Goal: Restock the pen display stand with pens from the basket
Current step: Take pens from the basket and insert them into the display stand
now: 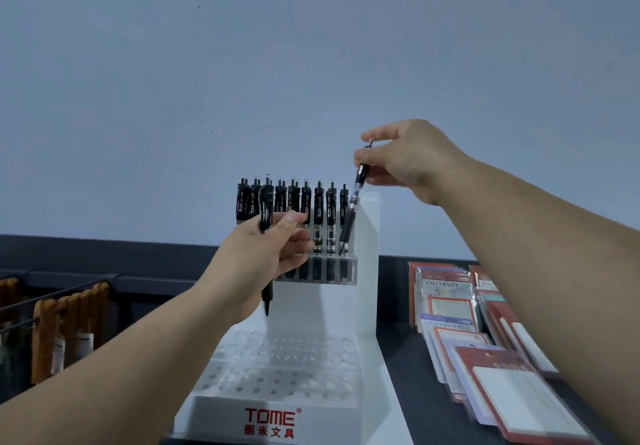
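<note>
Your left hand (pixel 256 257) curled round an upright pen (pixel 266 202), fingertips touching the stand (pixel 367 271) top rack, right hand (pixel 410 164) pinching a second pen (pixel 350 212), tip at the rack's end hole.

pen labels (pixel 318 216) illegible, notebooks (pixel 519 399) part-hidden by R arm (pixel 554 271)

- The pen display stand (pixel 369 271) is standing mid-desk (pixel 398 375), with the wall (pixel 311 64) rising behind it.
- A row of pens (pixel 318 209) is sitting in its upper tier (pixel 346 271), above and behind the lower tier (pixel 294 358).
- The left grip (pixel 263 254) is holding an upright pen (pixel 266 202) before the row's left half.
- The right grip (pixel 408 160) is holding a tilted pen (pixel 353 209) at the row's right end, tip at the upper tier.
- Packets (pixel 485 340) are lying on the desk to the right; a rack (pixel 69 323) is standing to the left.
</note>
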